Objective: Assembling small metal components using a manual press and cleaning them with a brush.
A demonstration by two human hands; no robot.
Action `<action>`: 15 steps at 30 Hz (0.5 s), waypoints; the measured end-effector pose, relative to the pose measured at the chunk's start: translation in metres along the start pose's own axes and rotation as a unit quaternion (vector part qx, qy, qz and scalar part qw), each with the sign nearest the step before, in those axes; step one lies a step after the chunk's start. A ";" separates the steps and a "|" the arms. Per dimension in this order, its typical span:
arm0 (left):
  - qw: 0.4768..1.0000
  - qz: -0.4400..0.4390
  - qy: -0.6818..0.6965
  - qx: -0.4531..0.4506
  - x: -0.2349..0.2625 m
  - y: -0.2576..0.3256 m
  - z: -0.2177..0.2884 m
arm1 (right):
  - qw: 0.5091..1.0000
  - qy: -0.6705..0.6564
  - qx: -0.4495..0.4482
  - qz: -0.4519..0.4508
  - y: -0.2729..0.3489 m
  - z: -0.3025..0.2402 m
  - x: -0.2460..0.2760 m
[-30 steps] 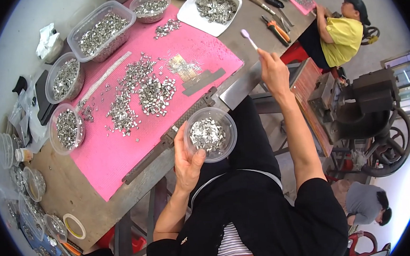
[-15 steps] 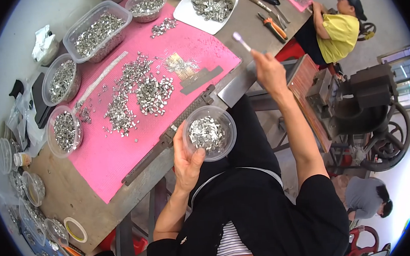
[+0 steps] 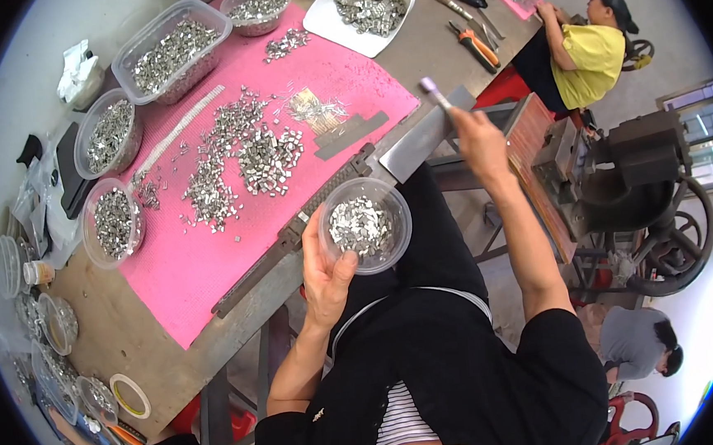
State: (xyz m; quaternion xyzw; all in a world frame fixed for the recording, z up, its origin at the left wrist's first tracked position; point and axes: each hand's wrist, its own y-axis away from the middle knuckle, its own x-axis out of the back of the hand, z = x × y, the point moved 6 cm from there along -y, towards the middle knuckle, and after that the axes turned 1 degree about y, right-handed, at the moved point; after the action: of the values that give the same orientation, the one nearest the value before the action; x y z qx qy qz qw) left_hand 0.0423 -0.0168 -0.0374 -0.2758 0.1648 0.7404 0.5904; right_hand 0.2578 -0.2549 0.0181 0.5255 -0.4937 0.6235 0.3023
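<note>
My left hand (image 3: 328, 284) grips a clear round plastic bowl (image 3: 402, 248) over my lap, thumb on its near rim. Small silvery metal pieces (image 3: 358, 226) cover the bowl's bottom. In my raised right hand (image 3: 481, 146) is a slim brush-like tool (image 3: 432, 91) with a pale handle and purple tip; its exact kind is hard to make out. Below that hand, a flat grey metal plate (image 3: 411, 157) juts from the table edge. Piles of small metal pieces (image 3: 271, 161) lie on the pink mat (image 3: 346, 74), beside a dark flat strip (image 3: 350, 137).
Clear tubs of metal parts (image 3: 172, 62) line the mat's far left side. A white tray (image 3: 322, 20) stands at the back, near orange-handled pliers (image 3: 476, 46). A dark hand-wheel machine (image 3: 643, 186) is at right. Co-workers sit at far right; another person's arm shows at lower left.
My right hand has shifted slightly right and down with the tool. My left hand and the bowl have hardly moved. The other person's arm at lower left has reached further up.
</note>
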 end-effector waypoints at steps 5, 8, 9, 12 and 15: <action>1.000 0.005 0.000 -0.005 0.001 -0.002 -0.001 | 0.976 -0.099 0.195 -0.006 0.036 -0.055 0.016; 1.000 0.004 0.001 0.000 -0.001 0.001 0.000 | 0.999 0.006 0.018 0.042 0.001 0.010 0.003; 1.000 0.004 0.000 -0.002 0.000 0.001 0.000 | 0.995 -0.041 0.019 0.092 -0.005 0.012 0.011; 1.000 0.014 -0.002 0.002 0.001 0.002 -0.001 | 0.981 -0.103 0.142 0.083 0.006 -0.045 0.019; 1.000 0.011 -0.001 0.004 0.000 0.000 -0.001 | 0.992 -0.041 0.112 0.051 -0.015 -0.023 -0.011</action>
State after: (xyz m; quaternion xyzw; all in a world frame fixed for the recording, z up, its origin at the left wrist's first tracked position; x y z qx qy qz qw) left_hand 0.0420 -0.0174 -0.0385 -0.2704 0.1706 0.7466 0.5834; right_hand 0.2666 -0.2272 0.0128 0.5553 -0.4592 0.6671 0.1890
